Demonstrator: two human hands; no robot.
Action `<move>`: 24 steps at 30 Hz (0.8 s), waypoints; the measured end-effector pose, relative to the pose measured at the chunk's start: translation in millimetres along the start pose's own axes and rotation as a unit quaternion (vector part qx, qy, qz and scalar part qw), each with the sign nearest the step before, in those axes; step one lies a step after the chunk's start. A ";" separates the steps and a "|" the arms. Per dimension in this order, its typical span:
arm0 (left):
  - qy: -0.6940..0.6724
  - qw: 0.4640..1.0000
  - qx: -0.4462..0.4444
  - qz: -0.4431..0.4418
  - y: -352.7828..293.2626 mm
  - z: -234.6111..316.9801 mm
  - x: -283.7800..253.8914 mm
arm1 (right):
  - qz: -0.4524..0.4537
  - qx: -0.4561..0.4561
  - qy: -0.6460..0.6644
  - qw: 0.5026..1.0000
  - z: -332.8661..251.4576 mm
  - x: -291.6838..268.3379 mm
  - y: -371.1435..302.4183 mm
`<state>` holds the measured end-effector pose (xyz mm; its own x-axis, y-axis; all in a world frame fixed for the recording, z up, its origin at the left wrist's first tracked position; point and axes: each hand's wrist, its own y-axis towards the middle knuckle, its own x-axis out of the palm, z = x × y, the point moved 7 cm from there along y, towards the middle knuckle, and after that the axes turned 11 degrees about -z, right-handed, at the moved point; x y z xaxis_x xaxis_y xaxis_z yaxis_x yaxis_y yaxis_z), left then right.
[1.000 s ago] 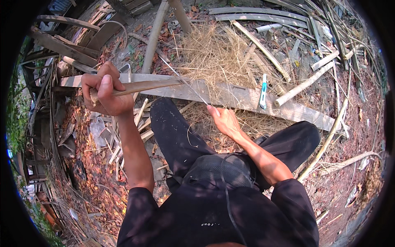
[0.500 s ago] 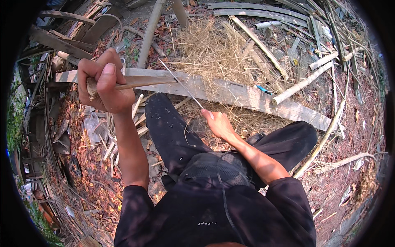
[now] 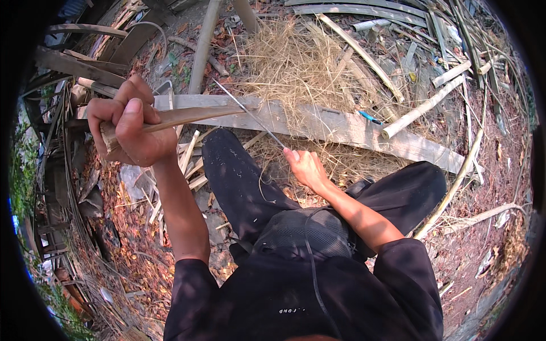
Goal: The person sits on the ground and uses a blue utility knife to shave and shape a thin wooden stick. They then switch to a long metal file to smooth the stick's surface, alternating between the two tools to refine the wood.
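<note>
My left hand (image 3: 133, 131) is raised at the left, its fingers closed round one end of a flat wooden or bamboo strip (image 3: 199, 114). The strip points right, and its far end reaches the blade of a long, thin knife (image 3: 253, 119). The blade slants across that end, apparently touching it. My right hand (image 3: 307, 169) grips the knife low down, near my lap, and its handle is hidden in the fingers. Beneath strip and blade, a wide grey plank (image 3: 364, 134) runs crosswise in front of my legs.
Fine straw-like shavings (image 3: 301, 68) heap over and beyond the plank. A blue-handled tool (image 3: 369, 117) lies on the plank beside a pale bamboo pole (image 3: 424, 108). Cut sticks (image 3: 190, 150) lie left of my leg. Stacked boards (image 3: 79, 68) stand far left, long slats (image 3: 364, 12) far right.
My left hand has shifted left and slightly down, with the strip still in its grip. The knife stays across the strip's end, nearly in the same place. The view has moved slightly.
</note>
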<state>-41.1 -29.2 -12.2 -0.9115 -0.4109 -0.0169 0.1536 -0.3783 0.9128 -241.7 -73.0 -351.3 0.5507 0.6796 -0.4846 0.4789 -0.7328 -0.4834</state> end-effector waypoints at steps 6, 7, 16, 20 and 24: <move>-0.041 0.999 -0.002 0.003 2.7 -9.9 -5.7 | 0.026 -0.067 -0.003 0.997 5.0 2.5 10.1; -0.049 0.999 0.002 0.001 4.9 -10.0 -5.7 | -0.130 -0.007 0.204 0.970 24.4 18.4 20.1; -0.033 0.999 0.011 0.003 15.3 -16.1 1.2 | -0.016 -0.203 0.225 0.953 -77.2 -40.5 -33.7; -0.031 0.999 0.036 0.022 26.1 -21.3 3.7 | 0.124 -0.258 0.120 0.951 -61.6 -27.3 -29.2; -0.027 0.999 0.016 0.013 23.7 -20.9 -16.2 | 0.012 -0.048 -0.081 0.996 26.7 -0.1 17.4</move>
<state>-14.7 -48.8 1.1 -0.9268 -0.3744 0.0275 0.1655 -0.3417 0.9251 -251.6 -84.9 -379.1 0.4491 0.6534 -0.6094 0.5344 -0.7430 -0.4029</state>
